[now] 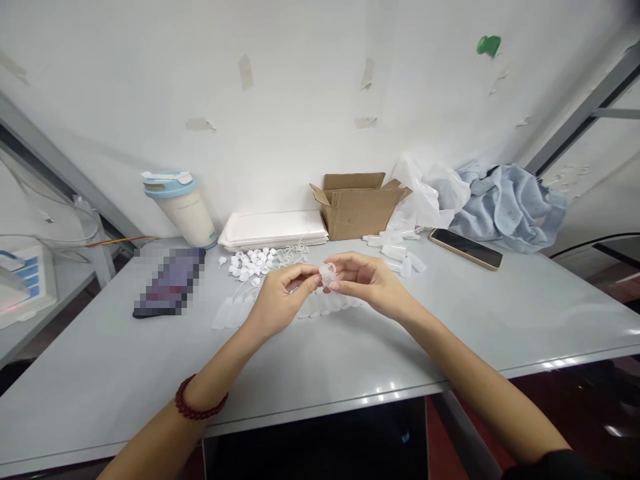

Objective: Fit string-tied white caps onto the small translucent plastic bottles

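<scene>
Over the middle of the table, both hands meet at a small translucent plastic tube (327, 273) with a round open end facing me. My left hand (278, 297) pinches its left side between thumb and fingers. Its right side is gripped by my right hand (369, 283), with the fingers curled behind. A row of similar translucent tubes (235, 312) lies below and partly behind the hands. Small white caps (250, 263) are heaped beyond my left hand, beside thin pale stems (293, 253). More loose translucent tubes (395, 252) lie past my right hand.
At the back stand an open cardboard box (357, 213), a white stack (275, 228) and a blue-lidded cup (183, 210). A phone (467, 248), white plastic bag (425, 190) and blue cloth (510, 207) are at right. A blurred dark item (170, 283) lies left.
</scene>
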Available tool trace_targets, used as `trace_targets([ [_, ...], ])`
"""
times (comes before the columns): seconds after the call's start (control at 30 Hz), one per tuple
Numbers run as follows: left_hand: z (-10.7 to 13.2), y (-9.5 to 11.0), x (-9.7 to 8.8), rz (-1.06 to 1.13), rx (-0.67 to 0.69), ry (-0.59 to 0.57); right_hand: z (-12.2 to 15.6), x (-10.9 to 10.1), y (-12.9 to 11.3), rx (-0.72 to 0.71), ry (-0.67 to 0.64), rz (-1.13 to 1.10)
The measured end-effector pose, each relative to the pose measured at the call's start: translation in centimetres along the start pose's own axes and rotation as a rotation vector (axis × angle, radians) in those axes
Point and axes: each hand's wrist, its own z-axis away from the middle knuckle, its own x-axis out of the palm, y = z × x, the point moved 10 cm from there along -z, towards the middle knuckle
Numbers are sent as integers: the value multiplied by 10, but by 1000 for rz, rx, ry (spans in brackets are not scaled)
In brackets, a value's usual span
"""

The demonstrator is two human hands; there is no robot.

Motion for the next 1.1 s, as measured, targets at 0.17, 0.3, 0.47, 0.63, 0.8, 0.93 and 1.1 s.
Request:
trace_targets([
  [0.17,0,-4,-4,94,-52,34,1,-1,2,16,-1,-7],
  [0.3,0,-9,-10,193,-93,100,1,2,1,16,-25,-45],
  [0.47,3,-32,-28,456,-261,334,5,12,-1,-5,-86,-69],
  [0.63,5,-45,-32,571,-361,386,11,12,-10,-84,-81,-92],
  [0.8,5,-48,-29,553,-387,358,12,2,-16,-99,-9,-102],
  [0.93,5,-45,-23,505,-404,301,10,-3,-16,-92,24,-100],
  [1.1,4,-34,-17,429,-348,226,9,-9,-19,-142,88,-15],
])
